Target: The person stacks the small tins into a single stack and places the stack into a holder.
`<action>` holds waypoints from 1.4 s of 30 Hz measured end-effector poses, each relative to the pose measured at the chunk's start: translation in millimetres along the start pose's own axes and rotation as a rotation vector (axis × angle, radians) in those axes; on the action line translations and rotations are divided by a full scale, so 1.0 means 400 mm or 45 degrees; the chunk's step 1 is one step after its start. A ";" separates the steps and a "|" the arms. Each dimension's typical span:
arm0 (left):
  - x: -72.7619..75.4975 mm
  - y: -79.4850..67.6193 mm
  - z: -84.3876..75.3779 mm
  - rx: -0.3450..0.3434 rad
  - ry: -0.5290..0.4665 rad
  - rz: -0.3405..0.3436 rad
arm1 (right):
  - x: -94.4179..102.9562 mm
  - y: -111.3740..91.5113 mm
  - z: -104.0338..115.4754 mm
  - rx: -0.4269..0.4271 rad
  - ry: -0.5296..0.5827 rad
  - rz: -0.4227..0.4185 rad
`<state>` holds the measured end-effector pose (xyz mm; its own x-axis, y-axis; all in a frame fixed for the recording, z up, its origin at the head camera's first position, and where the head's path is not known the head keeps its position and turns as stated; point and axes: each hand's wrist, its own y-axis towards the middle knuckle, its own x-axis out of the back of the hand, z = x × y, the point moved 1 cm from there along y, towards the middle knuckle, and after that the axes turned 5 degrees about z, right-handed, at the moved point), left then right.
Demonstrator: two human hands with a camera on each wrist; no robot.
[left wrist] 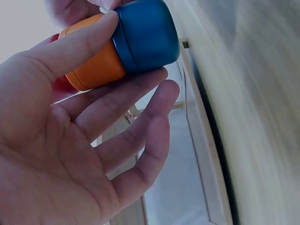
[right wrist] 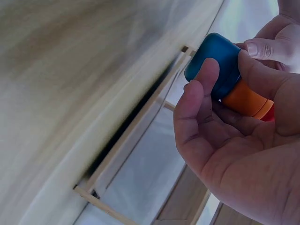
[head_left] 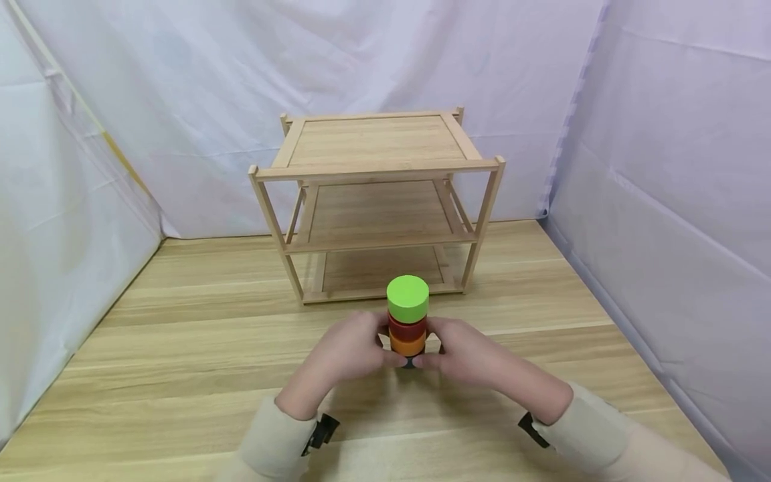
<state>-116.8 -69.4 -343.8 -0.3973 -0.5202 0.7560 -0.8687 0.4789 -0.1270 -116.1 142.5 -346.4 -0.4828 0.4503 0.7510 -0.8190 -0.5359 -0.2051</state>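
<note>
Upright between both hands is a stack of round pieces (head_left: 407, 329), light green on top, then dark red, orange and a dark blue base. My left hand (head_left: 355, 347) grips it from the left, thumb across the orange and blue part (left wrist: 149, 37) with fingers behind. From the other side my right hand (head_left: 466, 351) holds the stack low down, thumb and fingers on the blue base (right wrist: 224, 58). In the wrist views the base appears to sit clear of the tabletop. The green top is out of both wrist views.
Behind the stack stands a three-tier wooden shelf (head_left: 385, 166) with raised corner posts. It rests on a wood-grain table (head_left: 181, 335). White cloth (head_left: 199, 80) hangs at the back and both sides. Black straps (head_left: 321, 432) show at the sleeve cuffs.
</note>
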 end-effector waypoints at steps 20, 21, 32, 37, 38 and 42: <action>0.108 0.018 -0.024 -0.002 0.037 0.054 | 0.058 0.020 0.054 0.032 -0.020 0.025; 0.115 0.019 -0.025 -0.002 0.043 0.060 | 0.062 0.021 0.056 0.036 -0.013 0.028; 0.164 0.021 -0.050 -0.010 0.062 0.075 | 0.105 0.028 0.080 0.086 -0.075 0.014; 0.174 0.027 -0.056 -0.012 0.044 0.086 | 0.120 0.024 0.090 0.075 -0.082 0.025; 0.177 0.028 -0.059 -0.019 0.046 0.086 | 0.124 0.023 0.093 0.080 -0.082 0.024; 0.198 0.029 -0.075 -0.026 0.050 0.071 | 0.146 0.024 0.102 0.108 -0.089 0.007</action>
<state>-149.3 -83.8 -266.0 -0.4327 -0.4645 0.7726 -0.8392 0.5206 -0.1570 -139.4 134.3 -278.9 -0.4618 0.3980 0.7927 -0.7858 -0.5981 -0.1575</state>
